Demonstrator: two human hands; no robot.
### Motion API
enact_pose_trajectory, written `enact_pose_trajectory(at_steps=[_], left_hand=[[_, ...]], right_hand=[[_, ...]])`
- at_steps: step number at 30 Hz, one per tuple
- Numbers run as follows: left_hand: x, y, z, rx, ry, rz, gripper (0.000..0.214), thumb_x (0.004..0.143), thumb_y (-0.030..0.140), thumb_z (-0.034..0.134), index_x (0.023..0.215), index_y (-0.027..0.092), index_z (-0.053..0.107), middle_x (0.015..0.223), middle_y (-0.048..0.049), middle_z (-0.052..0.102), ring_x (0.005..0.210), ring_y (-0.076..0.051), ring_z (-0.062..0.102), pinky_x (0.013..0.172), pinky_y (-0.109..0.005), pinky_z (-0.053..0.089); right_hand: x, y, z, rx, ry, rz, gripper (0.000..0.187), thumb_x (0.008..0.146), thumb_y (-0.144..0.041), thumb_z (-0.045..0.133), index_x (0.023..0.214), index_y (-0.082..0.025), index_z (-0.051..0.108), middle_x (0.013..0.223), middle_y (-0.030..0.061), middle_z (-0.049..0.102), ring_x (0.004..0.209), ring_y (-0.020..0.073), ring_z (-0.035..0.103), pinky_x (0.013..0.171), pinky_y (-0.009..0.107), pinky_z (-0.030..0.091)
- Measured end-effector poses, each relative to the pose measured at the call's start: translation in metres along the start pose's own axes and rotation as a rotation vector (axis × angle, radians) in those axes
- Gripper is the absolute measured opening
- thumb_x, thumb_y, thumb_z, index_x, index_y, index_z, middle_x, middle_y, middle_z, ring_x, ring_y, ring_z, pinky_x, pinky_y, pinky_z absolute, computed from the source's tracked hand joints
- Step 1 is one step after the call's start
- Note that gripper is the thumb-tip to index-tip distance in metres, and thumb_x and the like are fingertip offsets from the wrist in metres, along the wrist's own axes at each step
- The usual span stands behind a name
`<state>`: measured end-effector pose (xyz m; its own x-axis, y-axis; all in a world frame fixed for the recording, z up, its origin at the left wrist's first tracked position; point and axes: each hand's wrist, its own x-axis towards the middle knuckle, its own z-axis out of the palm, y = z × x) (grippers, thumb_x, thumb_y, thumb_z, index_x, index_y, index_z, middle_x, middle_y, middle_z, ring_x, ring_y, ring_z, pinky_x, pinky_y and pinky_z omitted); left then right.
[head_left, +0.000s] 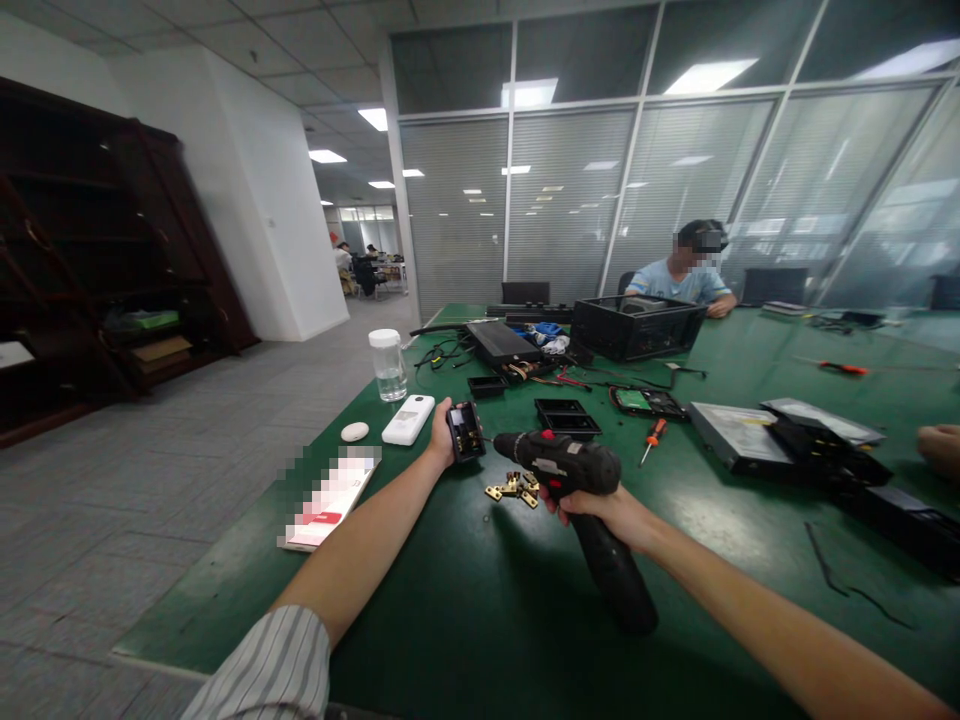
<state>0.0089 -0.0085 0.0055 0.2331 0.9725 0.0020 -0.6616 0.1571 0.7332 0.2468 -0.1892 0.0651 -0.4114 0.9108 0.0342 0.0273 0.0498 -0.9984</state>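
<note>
My left hand [441, 436] is closed round a small black box-like part [466, 431] with brass contacts inside, held upright just above the green table [450, 600]. My right hand [600, 508] grips a black cordless screwdriver [577, 490] by its handle, its nose pointing left at the black part. Several small brass pieces [514, 489] lie on the table right under the tool's nose.
A white device [408, 419], a white pebble-shaped object [355, 431], a clear jar [388, 365] and a booklet [330, 498] lie left. Black trays [567, 416], an orange screwdriver [654, 437], disc drives [757, 440], a black case [637, 325] and cables lie beyond. A person sits at the far side.
</note>
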Motion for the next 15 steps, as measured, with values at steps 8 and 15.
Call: enact_pose_trajectory(at_steps=[8,15], left_hand=[[-0.0004,0.0007,0.0003,-0.010,0.002,-0.003,0.051,0.084,0.053,0.044,0.098,0.009,0.066,0.068,-0.0093,0.067,0.061,-0.022,0.066,0.055,-0.031,0.051],[-0.0016,0.0013,0.0012,-0.025,-0.002,-0.011,0.050,0.083,0.054,0.045,0.091,0.010,0.067,0.065,-0.0089,0.066,0.059,-0.022,0.066,0.054,-0.031,0.051]], right_hand=[[0.0006,0.0040,-0.0037,0.012,-0.023,-0.013,0.020,0.070,-0.026,0.064,0.085,-0.014,0.069,0.077,0.0044,0.063,0.070,0.0167,0.056,0.067,0.031,0.045],[-0.0012,-0.0017,0.0008,0.053,0.007,-0.016,0.024,0.066,-0.023,0.066,0.087,-0.013,0.068,0.079,0.0045,0.064,0.069,0.0160,0.056,0.064,0.030,0.045]])
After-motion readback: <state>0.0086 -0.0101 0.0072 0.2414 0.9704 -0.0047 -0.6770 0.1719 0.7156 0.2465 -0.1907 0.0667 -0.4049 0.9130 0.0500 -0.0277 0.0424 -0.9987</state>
